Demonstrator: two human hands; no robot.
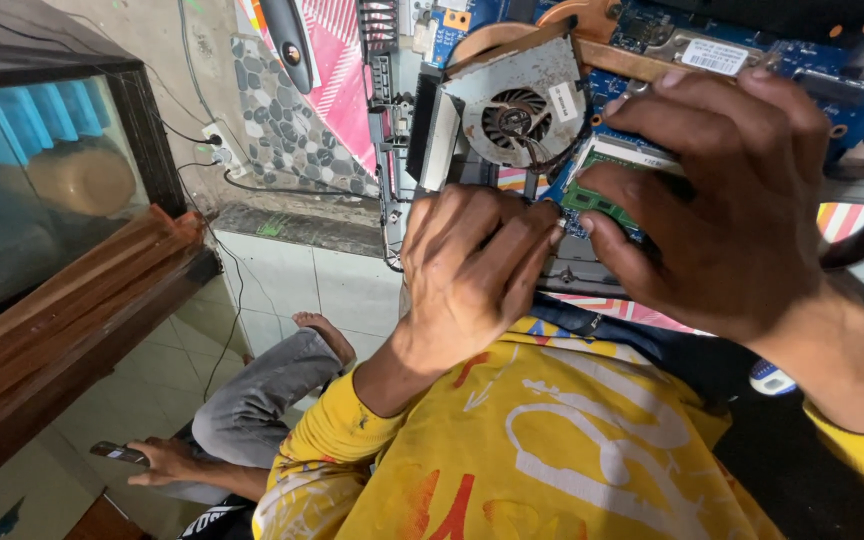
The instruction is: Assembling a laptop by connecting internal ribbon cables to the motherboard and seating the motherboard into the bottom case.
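An opened laptop lies before me with its blue circuit board (pixel 652 30) bare. A grey cooling fan (pixel 517 105) with copper pipes sits at its upper middle. A green memory card (pixel 607 170) lies just right of the fan. My left hand (pixel 472 265) rests below the fan, fingers curled at the card's lower left edge. My right hand (pixel 732 195) arches over the card, thumb and fingertips touching its sides. Whether either hand grips the card I cannot tell. Yellow sleeves and a yellow shirt (pixel 542 440) fill the lower middle.
A glass tank (pixel 42 180) on a wooden stand (pixel 72 320) stands at left. A wall socket with cables (pixel 217 140) hangs beside it. Another person sits on the tiled floor, a foot (pixel 322 335) showing and a hand (pixel 167 460) holding a phone (pixel 117 453).
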